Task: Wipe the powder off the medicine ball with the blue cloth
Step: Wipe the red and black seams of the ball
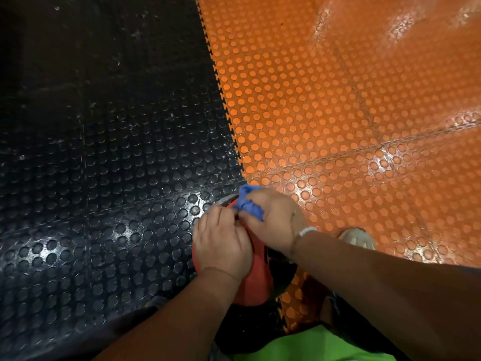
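Nearest to us, on the near side of the medicine ball [259, 280], a strip of green garment [312, 345] shows. The ball itself sits low in front of us on the floor, right over the toothed seam where the tiles meet. Most of its red skin is hidden under our arms and hands.

Our left hand [221, 238] lies over the ball's left shoulder with the fingers bent and their tips up against the edge of the cloth. We judge it is there to stop the ball rolling. We cannot tell whether it also pinches the cloth or only braces the ball.

Our right hand [273, 217], with a white bracelet [307, 230] at the wrist, is on the ball's far top. It is closed round the bunched blue cloth [250, 201], whose loose end sticks out beyond the fingers. Bunching gives a firm pad to press with.

So little of the ball shows that we cannot say how much powder is left. A pale arc at its far-left rim may be some.

Right of the ball a light shoe [359, 237] peeks out. Beyond the ball, black studded tiles [104, 152] run off to the left and orange studded tiles [338, 100] to the right.
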`<move>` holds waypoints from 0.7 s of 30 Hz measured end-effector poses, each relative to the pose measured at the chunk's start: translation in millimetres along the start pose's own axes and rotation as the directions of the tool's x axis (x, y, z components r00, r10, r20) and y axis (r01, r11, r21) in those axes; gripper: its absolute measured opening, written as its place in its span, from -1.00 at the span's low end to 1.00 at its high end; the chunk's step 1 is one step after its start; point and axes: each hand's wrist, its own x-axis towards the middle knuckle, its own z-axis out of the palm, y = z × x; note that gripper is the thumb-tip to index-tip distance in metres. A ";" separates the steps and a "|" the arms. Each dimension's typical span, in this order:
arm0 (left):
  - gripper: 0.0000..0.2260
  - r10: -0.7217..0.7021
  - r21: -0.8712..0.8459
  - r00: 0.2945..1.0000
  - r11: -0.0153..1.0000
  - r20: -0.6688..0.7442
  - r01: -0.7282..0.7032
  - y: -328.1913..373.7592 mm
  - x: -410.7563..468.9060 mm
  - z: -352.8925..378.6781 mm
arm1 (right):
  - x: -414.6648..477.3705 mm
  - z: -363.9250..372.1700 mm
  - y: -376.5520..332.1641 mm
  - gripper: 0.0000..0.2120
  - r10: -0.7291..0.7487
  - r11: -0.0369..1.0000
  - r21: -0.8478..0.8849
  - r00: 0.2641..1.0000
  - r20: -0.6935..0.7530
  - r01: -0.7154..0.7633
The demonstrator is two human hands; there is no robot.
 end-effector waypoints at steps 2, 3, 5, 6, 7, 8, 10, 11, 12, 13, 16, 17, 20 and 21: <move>-0.79 -0.001 -0.042 1.000 0.999 0.002 0.001 -4.5 -0.7 -2.1 | -3.7 0.3 2.5 -0.87 -0.010 0.990 0.140 1.000 0.011 0.008; -0.80 0.015 -0.073 1.000 0.997 0.004 -0.014 -5.2 -2.1 -3.1 | 0.4 -4.0 10.7 -0.85 0.131 0.954 0.266 0.991 0.039 -0.137; -0.82 0.068 -0.115 0.998 0.991 0.014 -0.066 -4.5 -5.4 -5.4 | 11.7 -12.3 27.7 -0.79 0.432 0.835 0.331 0.896 0.103 -0.441; -0.83 0.100 -0.121 0.995 0.988 0.023 -0.096 -4.4 -6.8 -5.8 | 15.8 -15.9 32.6 -0.77 0.505 0.827 0.219 0.855 0.117 -0.518; -0.83 0.132 -0.122 0.991 0.984 0.036 -0.127 -4.6 -7.5 -5.8 | 16.3 -15.7 34.5 -0.76 0.488 0.868 0.049 0.868 0.093 -0.494; -0.83 0.162 -0.116 0.986 0.981 0.049 -0.156 -5.5 -7.0 -5.7 | 11.5 -15.1 28.1 -0.77 0.401 0.913 -0.110 0.915 0.053 -0.394; -0.82 0.203 -0.086 0.977 0.977 0.063 -0.198 -10.3 -4.7 -6.2 | -7.8 -11.8 3.6 -0.79 0.051 0.984 -0.167 0.998 -0.035 -0.056; -0.82 0.219 -0.071 0.973 0.974 0.066 -0.214 -12.7 -2.4 -7.4 | -18.4 -9.3 -3.6 -0.79 -0.120 0.981 -0.159 0.992 -0.048 0.111; -0.81 0.234 -0.061 0.970 0.971 0.071 -0.230 -14.4 0.2 -8.9 | -25.3 -6.9 -3.6 -0.77 -0.215 0.967 -0.153 0.976 -0.043 0.206; -0.81 0.245 -0.053 0.966 0.969 0.084 -0.241 -14.7 2.3 -11.1 | -28.8 -4.4 2.3 -0.74 -0.252 0.958 -0.155 0.966 -0.064 0.240; -0.79 0.148 0.014 0.981 0.988 0.127 -0.151 -7.5 3.6 -11.6 | -26.2 -9.9 24.2 -0.74 0.091 0.990 -0.092 0.988 -0.123 -0.103; -0.75 0.031 0.055 0.992 0.998 0.122 -0.038 -2.0 3.0 -11.3 | -25.6 -10.9 29.8 -0.74 0.237 0.966 -0.079 0.965 -0.111 -0.246; -0.55 -0.406 0.138 0.893 0.913 0.195 0.385 12.2 2.2 -9.7 | -27.1 -9.7 34.8 -0.76 0.396 0.899 -0.143 0.908 -0.133 -0.413; -0.50 -0.475 0.154 0.849 0.880 0.231 0.450 13.4 1.5 -7.8 | -28.6 -10.1 30.0 -0.77 0.424 0.894 -0.096 0.895 -0.141 -0.438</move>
